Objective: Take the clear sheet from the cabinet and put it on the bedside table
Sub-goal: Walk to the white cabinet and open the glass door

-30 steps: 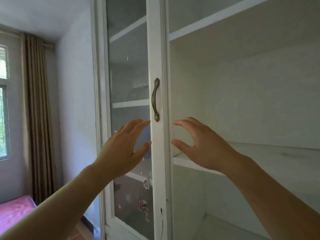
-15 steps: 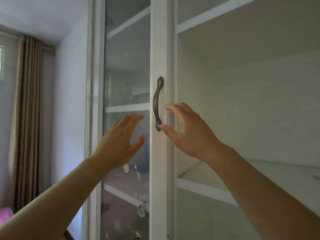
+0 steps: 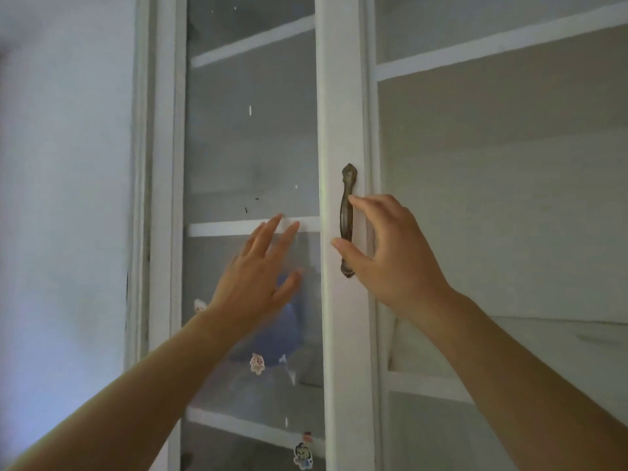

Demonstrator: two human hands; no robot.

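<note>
A white cabinet (image 3: 341, 96) fills the view. Its left glass door (image 3: 251, 147) is shut and carries a bronze handle (image 3: 347, 198) on its right stile. My right hand (image 3: 390, 256) curls around that handle, thumb below and index finger above, with the fingers apart and not closed on it. My left hand (image 3: 258, 283) is spread flat in front of the glass pane. I cannot make out any clear sheet. The bedside table is out of view.
The cabinet's right section stands open, with bare white shelves (image 3: 543, 338). Behind the glass is a blurry blue rounded object (image 3: 282, 334). Small cartoon stickers (image 3: 257, 363) are on the pane. A plain wall (image 3: 68, 198) is at the left.
My view has tilted up and closer to the cabinet. My right hand moved left and up from the open shelf to the door handle. My left hand rose along the glass.
</note>
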